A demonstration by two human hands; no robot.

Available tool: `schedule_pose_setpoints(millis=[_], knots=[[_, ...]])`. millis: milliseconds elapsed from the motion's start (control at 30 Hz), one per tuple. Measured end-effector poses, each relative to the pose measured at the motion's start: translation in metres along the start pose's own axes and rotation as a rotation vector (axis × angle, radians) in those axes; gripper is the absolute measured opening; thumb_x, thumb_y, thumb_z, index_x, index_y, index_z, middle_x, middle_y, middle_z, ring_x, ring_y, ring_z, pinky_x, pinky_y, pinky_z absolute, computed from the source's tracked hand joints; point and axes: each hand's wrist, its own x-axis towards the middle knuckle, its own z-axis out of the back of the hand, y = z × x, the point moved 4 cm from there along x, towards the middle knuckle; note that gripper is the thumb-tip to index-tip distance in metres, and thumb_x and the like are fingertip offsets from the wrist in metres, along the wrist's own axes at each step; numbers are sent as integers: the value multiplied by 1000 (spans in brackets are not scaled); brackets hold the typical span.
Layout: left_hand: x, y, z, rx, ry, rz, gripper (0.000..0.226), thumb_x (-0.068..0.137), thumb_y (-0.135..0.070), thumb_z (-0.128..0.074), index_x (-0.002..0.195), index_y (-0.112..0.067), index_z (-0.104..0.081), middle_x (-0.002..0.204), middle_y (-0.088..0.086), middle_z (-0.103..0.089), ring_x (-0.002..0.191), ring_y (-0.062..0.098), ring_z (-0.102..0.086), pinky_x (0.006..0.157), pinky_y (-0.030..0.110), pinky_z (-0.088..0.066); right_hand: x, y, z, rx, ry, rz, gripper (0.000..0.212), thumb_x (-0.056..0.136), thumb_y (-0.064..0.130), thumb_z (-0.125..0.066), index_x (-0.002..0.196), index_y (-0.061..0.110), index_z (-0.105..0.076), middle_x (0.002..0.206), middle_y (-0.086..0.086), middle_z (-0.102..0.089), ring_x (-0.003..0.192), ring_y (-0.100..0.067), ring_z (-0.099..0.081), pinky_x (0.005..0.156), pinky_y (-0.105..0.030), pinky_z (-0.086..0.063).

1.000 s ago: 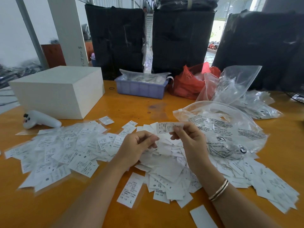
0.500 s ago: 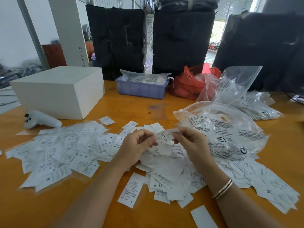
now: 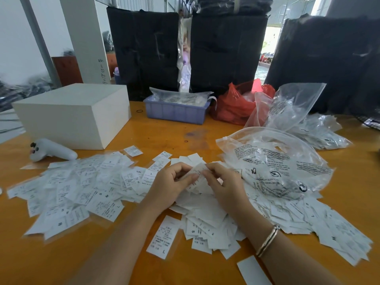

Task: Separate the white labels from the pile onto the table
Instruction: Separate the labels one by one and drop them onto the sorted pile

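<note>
Both hands are close together over the middle pile [image 3: 205, 214] of white labels on the orange table [image 3: 164, 132]. The left hand [image 3: 172, 182] and the right hand [image 3: 224, 182] each pinch the same small label [image 3: 198, 171] between finger and thumb, just above the pile. Lots of labels already lie spread flat on the left [image 3: 78, 188]. More sit on the right [image 3: 320, 221], beside a clear bag [image 3: 273, 163]. I think the job is about half done, because a big heap is left to sort
</note>
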Motion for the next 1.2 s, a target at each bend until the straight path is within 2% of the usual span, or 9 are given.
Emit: schedule_pose_setpoints(millis=[167,267,433,600,767,833,1000,1100,1200], knots=[[0,4,6,67,-38,7,19,84,-41,-62,88,-23,-68,80,-7,-71,78,10,-67,70,29,-56,-8,15,-10,-365,77,175,48,84,14,-37,127,17,-59,76,6,-65,71,-9,-50,80,-37,-37],[2,4,11,114,-107,-8,6,89,-31,-63,85,-28,-67,80,-14,-70,77,1,-65,68,18,-53,-9,17,-10,-479,132,234,62,79,25,-24,134,16,-52,106,3,-68,96,-16,-55,87,-35,-35],[5,7,31,265,-360,35,6,89,-35,-62,92,-29,-62,84,-18,-62,75,-2,-58,55,7,-43,21,2,40,-416,-264,32,38,91,20,-38,120,18,-63,116,3,-63,108,-17,-52,91,-33,-31],[2,11,46,507,-529,75,29,91,-17,-62,120,-16,-61,108,5,-64,87,11,-57,61,13,-37,50,-47,89,-483,-345,-251,31,92,5,-44,113,11,-67,114,-9,-66,106,-28,-55,97,-43,-39],[-1,4,44,784,-521,29,37,89,-17,-64,125,-16,-58,125,9,-54,99,21,-58,75,32,-51,52,-94,94,-746,43,-578,21,91,23,-54,100,9,-68,107,-11,-64,106,-31,-53,88,-36,-38],[0,3,44,874,-525,21,37,88,-19,-64,125,-17,-59,126,8,-53,106,23,-54,84,37,-48,48,-100,88,-794,110,-606,22,92,29,-53,91,11,-66,98,-9,-64,95,-28,-52,83,-35,-33],[2,4,37,835,-481,-7,32,88,-20,-64,120,-16,-61,123,5,-55,110,21,-51,86,35,-43,47,-97,90,-720,-26,-576,13,88,22,-59,81,14,-66,76,0,-60,79,-22,-53,81,-34,-32],[2,4,33,793,-437,-50,26,88,-18,-63,114,-16,-65,118,4,-58,109,20,-52,86,32,-44,44,-97,94,-639,-104,-590,18,86,18,-61,76,6,-70,69,-3,-60,56,-12,-40,73,-31,-33],[3,4,25,783,-363,-115,20,90,-16,-61,109,-18,-67,114,1,-63,109,19,-53,88,33,-46,44,-96,97,-626,-85,-618,17,86,17,-59,80,6,-71,63,1,-51,58,-14,-42,73,-32,-37]])
